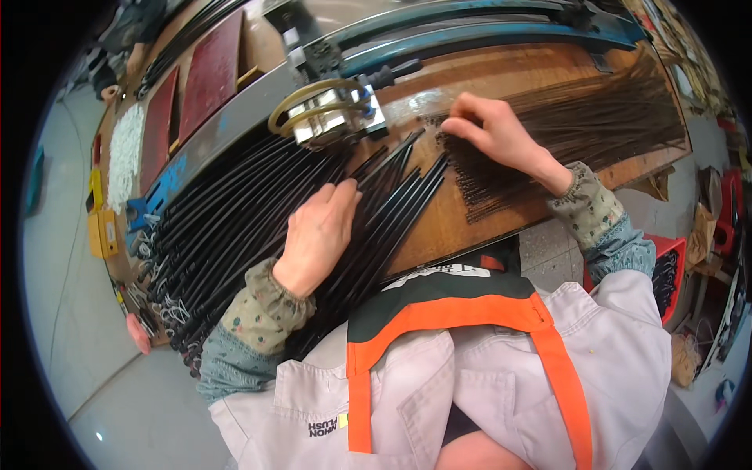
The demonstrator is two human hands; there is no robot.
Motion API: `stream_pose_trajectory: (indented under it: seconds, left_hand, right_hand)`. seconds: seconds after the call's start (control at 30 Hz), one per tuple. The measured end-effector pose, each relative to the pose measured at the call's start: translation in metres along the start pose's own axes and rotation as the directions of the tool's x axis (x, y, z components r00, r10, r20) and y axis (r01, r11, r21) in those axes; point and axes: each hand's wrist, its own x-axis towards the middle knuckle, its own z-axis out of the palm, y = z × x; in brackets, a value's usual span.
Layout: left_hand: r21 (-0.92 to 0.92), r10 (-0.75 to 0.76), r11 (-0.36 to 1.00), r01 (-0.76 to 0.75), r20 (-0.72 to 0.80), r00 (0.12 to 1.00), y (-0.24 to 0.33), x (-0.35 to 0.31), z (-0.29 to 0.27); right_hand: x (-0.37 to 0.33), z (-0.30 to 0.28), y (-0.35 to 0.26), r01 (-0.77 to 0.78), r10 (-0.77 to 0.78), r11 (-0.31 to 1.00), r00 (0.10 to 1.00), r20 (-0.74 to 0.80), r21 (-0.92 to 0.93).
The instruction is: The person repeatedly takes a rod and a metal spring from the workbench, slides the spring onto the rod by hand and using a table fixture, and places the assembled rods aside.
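Observation:
My left hand (319, 233) rests over a pile of long black rods (227, 211), its fingers closed around one or more of them below the machine head. White loops hang from the far-left ends of many rods. At the other side, my right hand (501, 135) is pinched above the ends of a spread of thin dark-brown rods (587, 117). What its fingertips hold, if anything, is too small to make out. Between the hands, the ends of several black rods lie on the wooden table (419, 227).
A metal machine head (333, 117) with a coiled yellow tube and black handle stands just beyond my hands. Behind it runs a blue rail (486, 39). Dark-red boards (211, 74) and a white heap (125, 153) lie to the left. A red crate (670, 274) sits at right.

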Motion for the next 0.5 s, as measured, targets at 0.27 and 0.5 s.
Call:
stream_pose_trajectory:
  seconds: [0.27, 0.5]
  left_hand:
    - [0.007, 0.086, 0.996, -0.087, 0.059, 0.995, 0.025, 0.018, -0.010]
    - [0.067, 0.139, 0.987, -0.145, 0.088, 0.986, 0.023, 0.030, -0.015]
  right_hand:
    - [-0.022, 0.001, 0.012, 0.400, -0.466, 0.872, 0.856, -0.225, -0.282]
    - [-0.027, -0.007, 0.012, 0.374, -0.459, 0.864, 0.859, -0.226, -0.336]
